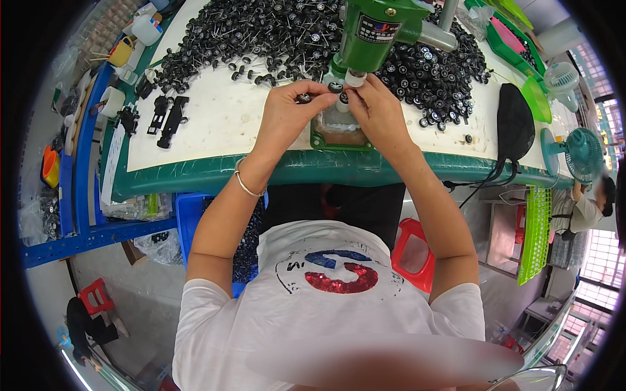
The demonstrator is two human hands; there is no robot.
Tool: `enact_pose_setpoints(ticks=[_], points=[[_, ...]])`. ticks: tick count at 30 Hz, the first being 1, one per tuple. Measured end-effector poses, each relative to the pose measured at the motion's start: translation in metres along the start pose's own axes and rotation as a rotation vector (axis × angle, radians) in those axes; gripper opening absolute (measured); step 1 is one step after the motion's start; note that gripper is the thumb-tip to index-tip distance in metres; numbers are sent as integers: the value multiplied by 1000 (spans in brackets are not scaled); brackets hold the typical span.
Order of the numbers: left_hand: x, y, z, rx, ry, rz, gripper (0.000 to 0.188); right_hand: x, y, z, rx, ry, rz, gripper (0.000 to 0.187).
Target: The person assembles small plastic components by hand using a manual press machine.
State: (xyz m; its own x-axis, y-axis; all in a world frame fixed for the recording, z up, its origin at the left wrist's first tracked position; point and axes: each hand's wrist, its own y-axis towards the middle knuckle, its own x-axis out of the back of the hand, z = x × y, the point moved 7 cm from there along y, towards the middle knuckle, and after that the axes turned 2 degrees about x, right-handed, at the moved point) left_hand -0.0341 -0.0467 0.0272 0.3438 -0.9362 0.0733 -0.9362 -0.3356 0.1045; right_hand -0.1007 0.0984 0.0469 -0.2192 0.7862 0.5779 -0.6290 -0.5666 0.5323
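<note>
Both of my hands meet at the green bench press (368, 42), close under its white ram tip (356, 79). Pinched in the fingertips of my left hand (291, 109) is a small black toy wheel (335, 86) with a silver hub. A second black wheel (303, 98) sits against the fingers of that same hand. My right hand (383, 116) has thumb and forefinger closed beside another small wheel (343, 97), just above the press base (342, 135); whether the fingers grip that wheel, I cannot tell.
Behind the press lies a big heap of black wheels (261, 39), many on thin axles; loose wheels (424, 78) pile up at the right. Black toy car chassis (173, 122) lie at left. A black face mask (515, 124) and a green fan (582, 155) stand right.
</note>
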Motion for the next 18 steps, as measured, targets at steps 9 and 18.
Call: enact_pose_setpoints(ticks=[9, 18], points=[[-15, 4, -10, -41, -53, 55, 16, 45, 4, -49, -462, 560, -171, 24], [-26, 13, -6, 5, -178, 25, 14, 139, 118, 20, -252, 932, -449, 31]])
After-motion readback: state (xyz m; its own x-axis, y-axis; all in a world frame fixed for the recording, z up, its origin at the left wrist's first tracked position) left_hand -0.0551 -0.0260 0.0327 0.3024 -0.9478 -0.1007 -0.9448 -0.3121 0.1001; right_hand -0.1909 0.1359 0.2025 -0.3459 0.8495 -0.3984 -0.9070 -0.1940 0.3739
